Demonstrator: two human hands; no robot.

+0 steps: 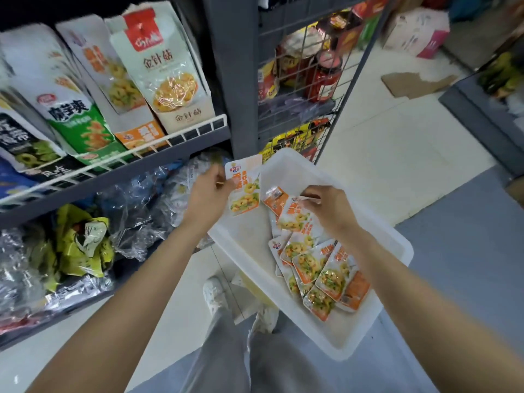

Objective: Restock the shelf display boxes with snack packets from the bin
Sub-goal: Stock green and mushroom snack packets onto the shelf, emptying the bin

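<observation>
Fingers of my left hand (208,194) are curled round the left edge of one snack packet (245,186), pinching it upright just above the far left corner of the white bin (391,251), near the middle of the frame. To the right, my right hand (330,207) reaches down into the bin, its fingertips (307,201) bent and closing on the top edge of another packet (296,217) that lies at the upper end of the loose pile of packets (320,268); I cannot tell for certain whether that one has left the pile. The pile fans toward the lower right side of the bin, packets overlapping, while the left part of the bin floor is bare. In the upper left of the frame the shelf display boxes (167,78) stand tilted behind a white wire rail (181,136), and the orange-fronted box (140,134) sits low between taller ones. Below that shelf, crumpled clear plastic bags (136,208) and a yellow-green bag (82,242) fill the lower shelf, just left of my left forearm. A grey upright post (226,66) stands between the shelf and a wire rack holding red jars (323,78). Flat cardboard (411,83) lies on the floor at the upper right.
</observation>
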